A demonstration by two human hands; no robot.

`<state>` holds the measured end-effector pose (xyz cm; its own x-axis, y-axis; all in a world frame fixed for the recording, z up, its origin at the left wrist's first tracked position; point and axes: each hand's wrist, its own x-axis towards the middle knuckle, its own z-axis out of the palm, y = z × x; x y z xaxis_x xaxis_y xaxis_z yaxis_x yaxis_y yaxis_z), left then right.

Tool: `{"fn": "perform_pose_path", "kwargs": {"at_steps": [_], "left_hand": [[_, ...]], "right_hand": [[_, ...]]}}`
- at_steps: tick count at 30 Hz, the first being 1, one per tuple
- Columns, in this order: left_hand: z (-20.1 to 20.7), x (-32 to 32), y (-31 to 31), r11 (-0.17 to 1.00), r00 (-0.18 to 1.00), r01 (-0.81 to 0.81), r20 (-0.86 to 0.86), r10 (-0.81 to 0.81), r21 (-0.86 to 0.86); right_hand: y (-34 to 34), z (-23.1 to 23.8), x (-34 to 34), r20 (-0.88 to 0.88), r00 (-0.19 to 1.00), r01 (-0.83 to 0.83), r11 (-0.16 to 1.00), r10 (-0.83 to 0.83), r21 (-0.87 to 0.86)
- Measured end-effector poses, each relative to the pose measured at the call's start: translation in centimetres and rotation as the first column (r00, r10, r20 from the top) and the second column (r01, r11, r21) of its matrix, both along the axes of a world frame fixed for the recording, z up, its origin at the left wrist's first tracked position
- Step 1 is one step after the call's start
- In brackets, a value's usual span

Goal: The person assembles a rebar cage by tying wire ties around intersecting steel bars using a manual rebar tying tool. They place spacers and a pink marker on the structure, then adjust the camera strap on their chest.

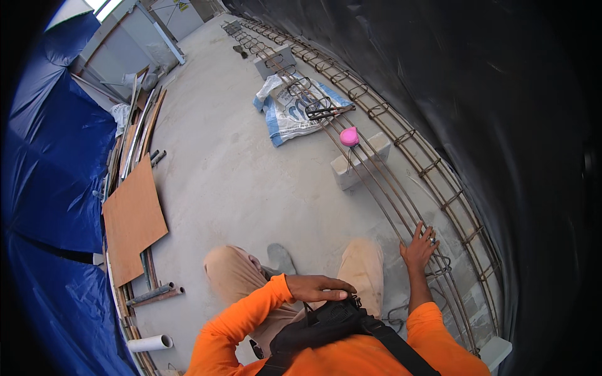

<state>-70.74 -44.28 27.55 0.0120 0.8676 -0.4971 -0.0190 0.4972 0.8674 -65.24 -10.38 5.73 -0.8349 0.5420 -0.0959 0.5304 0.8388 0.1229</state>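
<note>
My right hand [419, 248] rests on long steel reinforcing bars [390, 199], its fingers spread across them and a ring on one finger. Just below it, a bent wire stirrup [439, 272] encircles the bars. At my waist, my left hand [320, 288] lies against a black waist bag [326, 321], fingers stretched along its top edge by the buckle; nothing shows in it. A pink tape measure [349, 136] sits on the bars, above a grey concrete block [360, 161] that props them. Farther up, several stirrups [313, 103] are bunched together around the bars.
A finished rebar cage [429, 168] runs along the black sheeting [501, 125] on the right. Under the bars lies a white-and-blue sack [291, 116]. Plywood [135, 219], pipes [150, 343] and timber line the left, beside a blue tarp [56, 169]. Another block [276, 61] stands farther off.
</note>
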Motion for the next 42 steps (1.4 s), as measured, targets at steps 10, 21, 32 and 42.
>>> {"fn": "perform_pose_path", "kwargs": {"at_steps": [10,21,32,42], "left_hand": [[-10.8,-16.6,1.1,0.992,0.963,-0.078,-0.25,0.1,0.095],[-26.2,-31.7,4.6,0.773,0.47,-0.358,-0.614,0.634,0.524],[-26.1,-29.4,8.0,0.967,0.313,-0.126,-0.916,0.253,0.224],[-21.5,-40.0,10.9,0.926,0.343,0.042,-0.876,0.339,0.375]], "right_hand": [[-1.3,1.5,-2.2,0.072,0.984,0.171,0.976,-0.163,-0.136],[-3.4,0.7,-9.3,0.548,0.669,0.535,0.837,-0.502,0.114],[1.5,2.1,-5.8,0.455,0.856,0.36,0.913,-0.243,-0.19],[-0.6,1.9,-3.0,0.195,0.913,0.4,0.877,-0.358,-0.264]]}}
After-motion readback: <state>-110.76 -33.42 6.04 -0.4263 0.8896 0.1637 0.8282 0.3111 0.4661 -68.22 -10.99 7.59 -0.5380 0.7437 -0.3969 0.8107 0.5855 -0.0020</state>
